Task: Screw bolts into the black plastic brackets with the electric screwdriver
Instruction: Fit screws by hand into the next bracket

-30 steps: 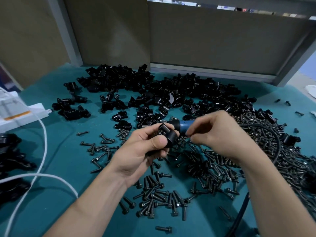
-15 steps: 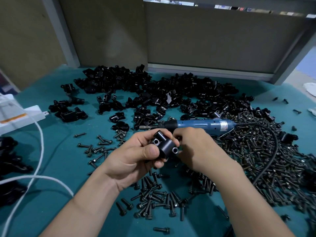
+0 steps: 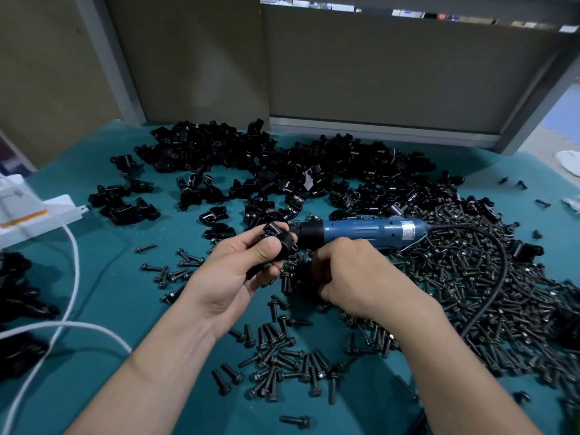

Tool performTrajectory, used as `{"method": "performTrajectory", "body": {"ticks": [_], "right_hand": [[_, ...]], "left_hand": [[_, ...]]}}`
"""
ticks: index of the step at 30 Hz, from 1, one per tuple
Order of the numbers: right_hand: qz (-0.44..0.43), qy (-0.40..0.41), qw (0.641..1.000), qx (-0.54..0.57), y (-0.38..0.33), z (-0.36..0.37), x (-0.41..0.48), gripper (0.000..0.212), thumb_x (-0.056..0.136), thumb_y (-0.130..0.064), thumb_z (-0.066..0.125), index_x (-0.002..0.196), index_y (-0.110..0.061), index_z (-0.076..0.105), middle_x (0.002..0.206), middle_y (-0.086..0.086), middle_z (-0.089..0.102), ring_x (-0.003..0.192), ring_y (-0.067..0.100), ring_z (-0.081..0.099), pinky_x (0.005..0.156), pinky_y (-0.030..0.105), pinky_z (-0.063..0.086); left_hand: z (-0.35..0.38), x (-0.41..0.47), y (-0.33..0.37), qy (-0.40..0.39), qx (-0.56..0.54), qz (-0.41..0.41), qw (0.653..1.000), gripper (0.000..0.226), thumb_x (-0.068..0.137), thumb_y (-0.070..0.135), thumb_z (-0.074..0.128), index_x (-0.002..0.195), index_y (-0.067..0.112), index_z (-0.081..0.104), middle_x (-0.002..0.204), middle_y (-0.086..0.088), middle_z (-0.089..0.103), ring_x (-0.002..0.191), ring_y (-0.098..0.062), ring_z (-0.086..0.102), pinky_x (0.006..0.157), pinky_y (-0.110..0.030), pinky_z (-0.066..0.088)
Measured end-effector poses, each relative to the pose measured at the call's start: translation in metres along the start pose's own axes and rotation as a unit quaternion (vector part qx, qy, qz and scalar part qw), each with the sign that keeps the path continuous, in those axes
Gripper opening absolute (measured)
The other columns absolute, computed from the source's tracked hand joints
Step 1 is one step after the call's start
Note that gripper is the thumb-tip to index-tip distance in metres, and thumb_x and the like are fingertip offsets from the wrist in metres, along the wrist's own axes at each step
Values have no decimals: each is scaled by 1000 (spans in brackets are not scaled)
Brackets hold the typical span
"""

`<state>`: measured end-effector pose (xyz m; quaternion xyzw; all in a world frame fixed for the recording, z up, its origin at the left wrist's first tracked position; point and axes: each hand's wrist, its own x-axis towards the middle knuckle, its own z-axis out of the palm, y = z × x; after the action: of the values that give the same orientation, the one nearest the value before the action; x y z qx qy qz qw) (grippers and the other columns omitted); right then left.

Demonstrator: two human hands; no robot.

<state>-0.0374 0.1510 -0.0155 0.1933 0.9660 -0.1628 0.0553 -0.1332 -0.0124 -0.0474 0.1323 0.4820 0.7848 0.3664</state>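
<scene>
Teal surface (image 3: 94,277), grey partition behind, black brackets (image 3: 282,164) heaped at the back, loose bolts (image 3: 470,277) piled to the right, and the blue screwdriver (image 3: 361,235) lying flat on them, ungripped. Your left hand (image 3: 238,277) grips one bracket (image 3: 281,243) between thumb and fingers, lifted off the surface; your right hand (image 3: 354,277) is knuckles-up, fingers curled down into the bolts, can't tell if it has one. The bracket looks light, stiff and a bit slick, so hold its round barrel clear of the holes.
</scene>
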Motion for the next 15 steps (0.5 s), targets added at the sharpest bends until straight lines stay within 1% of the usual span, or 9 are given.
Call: {"method": "performTrajectory", "body": {"ticks": [2, 3, 5, 7, 9, 11, 13, 14, 15], "right_hand": [[2, -2, 1000, 17, 0, 0, -1, 31, 81, -23, 84, 109, -28, 71, 90, 0, 68, 81, 24, 68, 75, 37, 61], [4, -5, 1000, 25, -1, 0, 0, 31, 80, -27, 85, 108, -27, 71, 88, -1, 67, 80, 24, 67, 73, 36, 59], [3, -10, 999, 32, -1, 3, 1, 24, 81, -28, 85, 96, -27, 67, 80, -3, 63, 78, 24, 66, 68, 33, 55], [-2, -14, 999, 29, -1, 5, 2, 21, 84, -26, 83, 84, -27, 61, 77, -4, 64, 76, 24, 66, 65, 33, 52], [-4, -8, 999, 45, 2, 4, 3, 19, 88, -24, 79, 82, -27, 62, 78, -3, 67, 73, 20, 66, 62, 31, 52], [-1, 19, 994, 105, 8, -1, 4, 19, 90, -18, 76, 83, -29, 64, 74, -5, 68, 62, 10, 61, 53, 21, 48], [-3, 57, 979, 195, 11, -8, 4, 22, 92, -12, 73, 93, -33, 69, 68, -4, 69, 50, 2, 53, 46, 13, 40], [-8, 74, 968, 238, 12, -10, 3, 25, 93, -10, 72, 98, -35, 72, 68, -3, 70, 47, 2, 50, 45, 14, 39], [-12, 91, 956, 280, 12, -12, 2, 26, 93, -10, 72, 97, -35, 75, 66, -4, 70, 47, 3, 49, 47, 18, 40]], "left_hand": [[0, 2, -2, 18, 7, -11, 1000, 33, 68, 21, 81, 101, 17, 84, 109, -10, 74, 66, -8, 57, 60, -15, 53], [1, 2, -4, 24, 13, -14, 1000, 32, 69, 20, 79, 100, 17, 84, 109, -10, 75, 65, -8, 58, 60, -15, 54], [2, 3, -5, 30, 25, -15, 999, 31, 72, 19, 77, 101, 16, 84, 109, -9, 76, 66, -7, 59, 61, -15, 54], [2, 3, -7, 34, 35, -12, 999, 31, 73, 18, 77, 103, 14, 83, 109, -9, 77, 66, -5, 60, 61, -15, 54], [2, 4, -7, 40, 39, -10, 998, 31, 73, 18, 76, 103, 13, 83, 109, -9, 78, 66, -4, 61, 61, -15, 54], [1, 4, -8, 44, 44, -6, 998, 31, 73, 18, 76, 102, 13, 83, 110, -10, 78, 66, -4, 60, 61, -15, 54], [2, 5, -9, 48, 54, 3, 997, 31, 71, 18, 77, 101, 13, 83, 109, -10, 77, 66, -4, 60, 61, -15, 54], [2, 5, -10, 48, 61, 7, 997, 31, 71, 19, 77, 101, 14, 83, 109, -10, 76, 66, -4, 59, 61, -16, 54], [2, 5, -10, 49, 68, 11, 996, 32, 71, 19, 78, 102, 14, 83, 108, -11, 76, 67, -5, 60, 62, -16, 54]]}}
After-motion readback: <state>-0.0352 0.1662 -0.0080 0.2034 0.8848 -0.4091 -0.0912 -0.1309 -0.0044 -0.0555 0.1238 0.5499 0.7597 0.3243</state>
